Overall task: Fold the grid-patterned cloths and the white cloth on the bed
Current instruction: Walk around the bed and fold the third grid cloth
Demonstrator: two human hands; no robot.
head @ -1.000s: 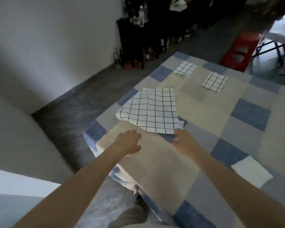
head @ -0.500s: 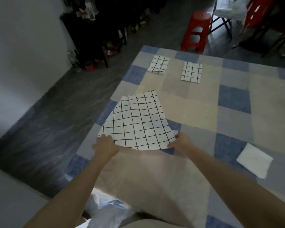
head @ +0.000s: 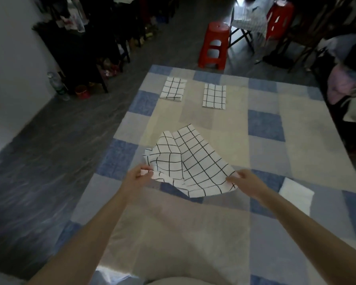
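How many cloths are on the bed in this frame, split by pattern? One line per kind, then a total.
Grid-patterned cloths: 3 — one held at its near corners by the left hand and the right hand, two folded at the far end
White cloth: 1
Total: 4

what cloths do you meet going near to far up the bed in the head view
white cloth near the right edge → grid cloth held in both hands → the two folded grid cloths at the far end, left one and right one, about level with each other
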